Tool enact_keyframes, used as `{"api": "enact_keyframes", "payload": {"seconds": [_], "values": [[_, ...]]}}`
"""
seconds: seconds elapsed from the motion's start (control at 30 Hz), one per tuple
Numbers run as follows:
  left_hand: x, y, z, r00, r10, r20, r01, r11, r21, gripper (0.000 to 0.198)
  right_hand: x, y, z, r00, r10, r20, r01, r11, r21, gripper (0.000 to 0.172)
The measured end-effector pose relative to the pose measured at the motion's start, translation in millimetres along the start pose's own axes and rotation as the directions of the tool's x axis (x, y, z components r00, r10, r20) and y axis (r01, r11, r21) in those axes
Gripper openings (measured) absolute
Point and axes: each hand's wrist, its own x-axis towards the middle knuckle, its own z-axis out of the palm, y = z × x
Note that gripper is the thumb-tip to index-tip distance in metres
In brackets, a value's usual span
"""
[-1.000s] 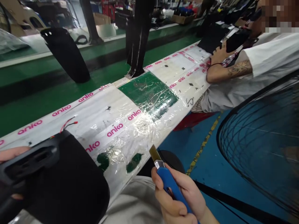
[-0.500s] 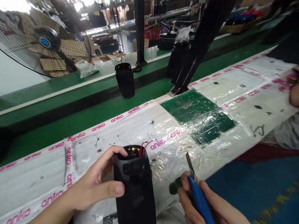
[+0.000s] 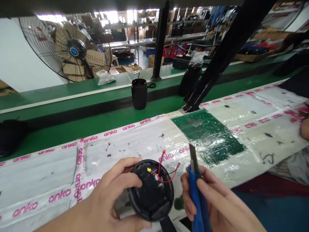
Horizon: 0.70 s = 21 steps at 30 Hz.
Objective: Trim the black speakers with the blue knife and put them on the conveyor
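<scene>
Head view: left hand (image 3: 103,206) grip closed round rigid black speaker shell (image 3: 151,190) above worktop (image 3: 43,180), best held by rim, clear of frail wires (image 3: 164,170); right hand (image 3: 214,206) beside it, fist round blue knife (image 3: 196,196).

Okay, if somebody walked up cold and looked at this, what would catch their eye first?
Front and centre, the left hand grips a round black speaker with red wires sprouting from its open end. Beside it, the right hand holds a blue utility knife, blade up. At upper left, a large fan stands behind the green conveyor.
</scene>
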Motion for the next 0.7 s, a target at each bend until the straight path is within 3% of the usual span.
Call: {"api": "enact_keyframes", "payload": {"seconds": [0.07, 0.13, 0.2, 0.27, 0.33, 0.4, 0.53, 0.7], "values": [[4, -1, -2.1, 0.996, -0.055, -0.064, 0.053, 0.998, -0.034, 0.057, 2, -7, 1, 0.997, -0.059, -0.059, 0.058, 0.998, -0.024, 0.036], [10, -1, -7.5, 0.975, -0.200, -0.101, 0.184, 0.971, -0.152, 0.053, 5, -10, 0, 0.994, -0.072, -0.086, 0.073, 0.997, 0.008, 0.035], [18, 2, -13.1, 0.921, -0.388, -0.022, 0.362, 0.876, -0.318, 0.050, 9, -6, -4, 0.999, -0.035, -0.023, 0.037, 0.997, 0.067, 0.034], [24, 6, -16.2, 0.855, -0.500, 0.141, 0.505, 0.736, -0.452, 0.050, 13, 2, -11, 0.998, 0.018, 0.059, -0.025, 0.994, 0.110, 0.033], [27, 10, -15.5, 0.810, -0.521, 0.269, 0.579, 0.640, -0.505, 0.051, 15, 9, -16, 0.992, 0.059, 0.108, -0.072, 0.990, 0.119, 0.033], [26, 10, -12.7, 0.793, -0.512, 0.330, 0.607, 0.628, -0.487, 0.052, 12, 15, -16, 0.995, 0.055, 0.083, -0.064, 0.991, 0.116, 0.030], [16, -7, -10.1, 0.772, -0.536, 0.341, 0.635, 0.669, -0.386, 0.051, 6, 23, -9, 0.999, -0.032, 0.010, 0.031, 0.994, 0.108, 0.026], [6, -43, -12.2, 0.751, -0.571, 0.330, 0.660, 0.661, -0.358, 0.055, 8, 38, -10, 0.997, -0.074, 0.015, 0.073, 0.993, 0.098, 0.035]]}}
